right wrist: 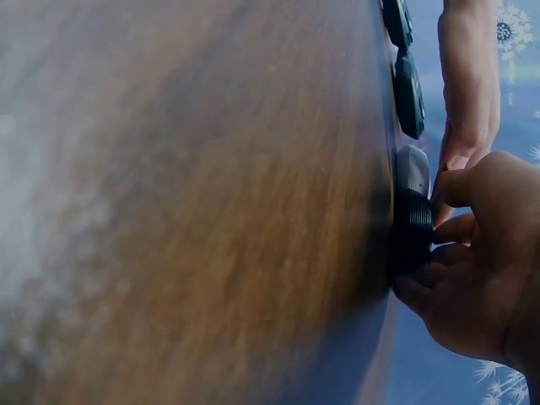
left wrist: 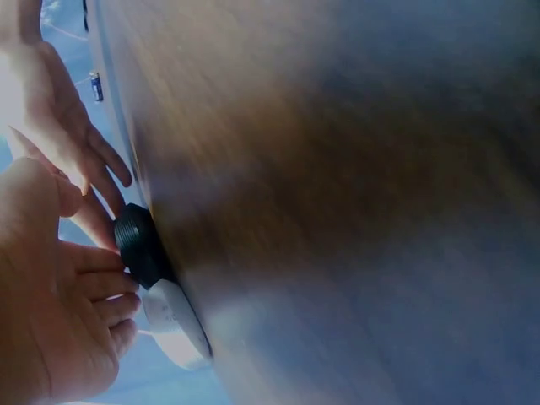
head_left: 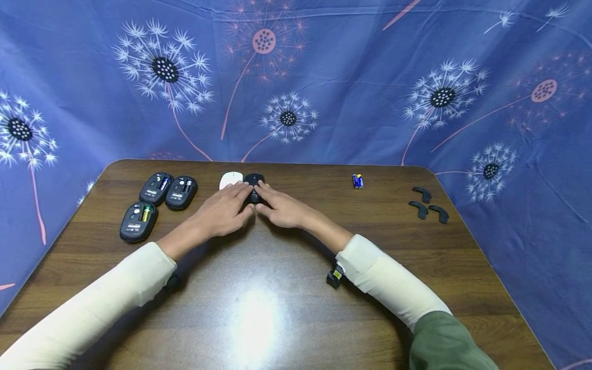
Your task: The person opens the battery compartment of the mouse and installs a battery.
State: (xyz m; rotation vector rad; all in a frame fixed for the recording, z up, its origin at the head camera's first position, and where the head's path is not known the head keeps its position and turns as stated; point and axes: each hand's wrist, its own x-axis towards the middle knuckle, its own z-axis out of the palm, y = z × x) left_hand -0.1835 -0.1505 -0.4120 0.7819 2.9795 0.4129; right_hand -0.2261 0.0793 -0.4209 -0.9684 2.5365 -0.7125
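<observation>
At the table's far edge, a white computer mouse [head_left: 230, 179] and a black computer mouse [head_left: 254, 179] stand side by side, right side up. My left hand [head_left: 225, 211] reaches over their near ends with its fingers extended. In the left wrist view those fingertips are right at the two mice. My right hand [head_left: 288, 208] lies over the black mouse's right side, fingers extended and touching it. The right wrist view shows its fingertips spread along the ribbed side of the black mouse [right wrist: 413, 224]. Both thumbs point toward each other in front of the mice.
Several things lie around: three black mice [head_left: 135, 228] upside down at the left, battery compartments uncovered; two blue batteries [head_left: 357, 181] right of centre; three curved black covers [head_left: 418, 209] at the far right. A patterned blue cloth [head_left: 342, 82] hangs behind the wooden table [head_left: 296, 288].
</observation>
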